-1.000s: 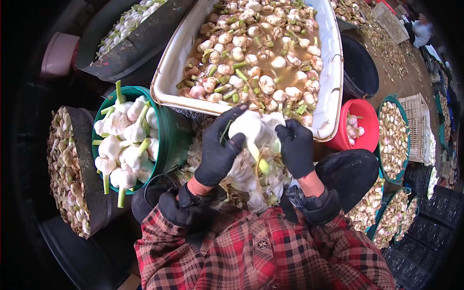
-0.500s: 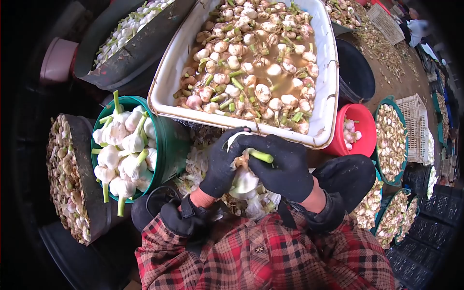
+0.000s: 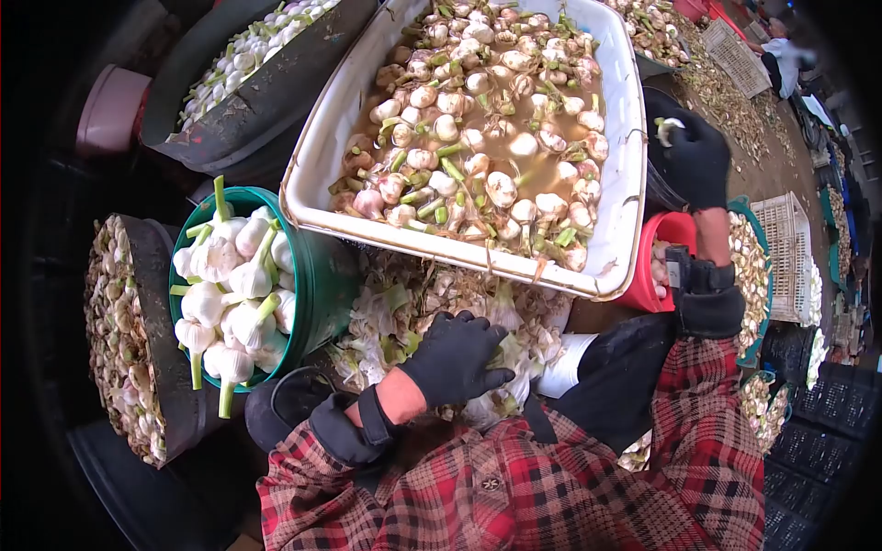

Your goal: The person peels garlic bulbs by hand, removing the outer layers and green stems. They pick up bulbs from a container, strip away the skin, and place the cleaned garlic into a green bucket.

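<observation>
My right hand (image 3: 695,163), in a black glove, reaches out to the right over the dark tub (image 3: 663,188). A pale, curved piece of garlic (image 3: 670,130) shows at its closed fingertips; the rest is hidden by the glove. My left hand (image 3: 457,359), also gloved, hangs above the pile of garlic skins (image 3: 377,312), thumb apart from its loosely bent fingers, with nothing visible in it. In front stands a white basin (image 3: 299,174) of brown water and unpeeled garlic bulbs (image 3: 502,189).
Left of me is a green bucket (image 3: 317,312) heaped with clean garlic bulbs (image 3: 230,275). A red bucket (image 3: 634,296) with a few bulbs sits under my right forearm. Baskets of garlic (image 3: 749,266) and a pale crate (image 3: 785,253) stand farther right. A person (image 3: 784,60) is at the far upper right.
My hands have parted. The right one has swung up and right to the dark tub with pale garlic in it; the left has dropped lower, its fingers loosened.
</observation>
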